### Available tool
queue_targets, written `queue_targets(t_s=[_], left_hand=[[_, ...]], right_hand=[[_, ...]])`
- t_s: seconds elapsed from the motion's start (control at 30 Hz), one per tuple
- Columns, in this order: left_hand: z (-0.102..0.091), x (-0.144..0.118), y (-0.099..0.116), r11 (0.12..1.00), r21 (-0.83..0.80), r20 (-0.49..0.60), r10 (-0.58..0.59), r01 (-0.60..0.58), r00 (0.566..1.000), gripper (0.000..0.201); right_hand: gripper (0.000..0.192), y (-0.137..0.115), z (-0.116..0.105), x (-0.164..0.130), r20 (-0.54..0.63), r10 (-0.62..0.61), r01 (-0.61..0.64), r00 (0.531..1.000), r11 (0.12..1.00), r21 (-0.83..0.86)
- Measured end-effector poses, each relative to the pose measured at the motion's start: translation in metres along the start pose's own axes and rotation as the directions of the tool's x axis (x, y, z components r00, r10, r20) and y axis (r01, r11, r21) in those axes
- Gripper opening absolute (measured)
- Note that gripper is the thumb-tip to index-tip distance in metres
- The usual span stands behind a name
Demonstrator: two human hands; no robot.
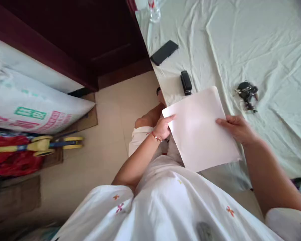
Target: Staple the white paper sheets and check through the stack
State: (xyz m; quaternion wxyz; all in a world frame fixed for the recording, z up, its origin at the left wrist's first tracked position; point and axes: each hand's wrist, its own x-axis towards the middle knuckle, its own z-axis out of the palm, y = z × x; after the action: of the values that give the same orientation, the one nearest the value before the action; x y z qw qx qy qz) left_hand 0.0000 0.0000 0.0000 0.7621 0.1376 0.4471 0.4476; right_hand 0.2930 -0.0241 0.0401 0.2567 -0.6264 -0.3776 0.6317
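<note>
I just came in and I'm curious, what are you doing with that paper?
A person holds a sheet of white paper with both hands, the left hand at one edge and the right hand at the other, over the edge of a cloth-covered table. On the cloth lie a stapler, a phone and keys.

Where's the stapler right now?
In the head view, the black stapler lies near the cloth-covered table's left edge, between the black phone and the paper.
</note>
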Motion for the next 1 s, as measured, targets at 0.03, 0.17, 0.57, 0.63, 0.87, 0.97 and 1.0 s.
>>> queue_targets(t_s=[0.03, 0.17, 0.57, 0.63, 0.87, 0.97, 1.0], left_hand=[[0.001, 0.001, -0.002, 1.000, 0.005, -0.009, 0.019, -0.019, 1.000, 0.042], [0.006, 0.005, -0.006, 0.994, 0.040, -0.032, 0.099, -0.098, 0.995, 0.034], [0.019, 0.011, -0.001, 0.987, 0.028, 0.015, 0.155, -0.155, 0.988, 0.038], [0.020, 0.009, -0.004, 0.990, 0.013, 0.028, 0.143, -0.143, 0.989, 0.040], [0.023, -0.003, -0.015, 0.999, -0.004, -0.021, 0.052, -0.052, 0.998, 0.049], [0.019, -0.008, -0.016, 0.999, 0.012, 0.026, 0.044, -0.045, 0.999, 0.050], [0.018, -0.010, -0.017, 0.999, 0.037, 0.058, 0.024, -0.027, 0.998, 0.051]], right_hand=[[0.039, 0.001, -0.001, 0.000, -0.013, -0.005, 0.005, 1.000, 0.999, 0.033], [0.035, 0.006, -0.006, 0.005, -0.044, 0.013, -0.008, 0.999, 0.993, 0.121], [0.030, 0.029, -0.012, 0.020, -0.098, -0.007, 0.028, 0.995, 0.976, 0.215], [0.029, 0.031, -0.008, 0.016, -0.104, -0.030, 0.055, 0.994, 0.967, 0.249], [0.031, 0.028, 0.012, 0.001, -0.067, -0.018, 0.037, 0.998, 0.953, 0.301], [0.030, 0.026, 0.014, -0.003, -0.090, -0.018, 0.044, 0.996, 0.956, 0.289], [0.030, 0.026, 0.014, -0.004, -0.109, -0.031, 0.061, 0.994, 0.956, 0.288]])
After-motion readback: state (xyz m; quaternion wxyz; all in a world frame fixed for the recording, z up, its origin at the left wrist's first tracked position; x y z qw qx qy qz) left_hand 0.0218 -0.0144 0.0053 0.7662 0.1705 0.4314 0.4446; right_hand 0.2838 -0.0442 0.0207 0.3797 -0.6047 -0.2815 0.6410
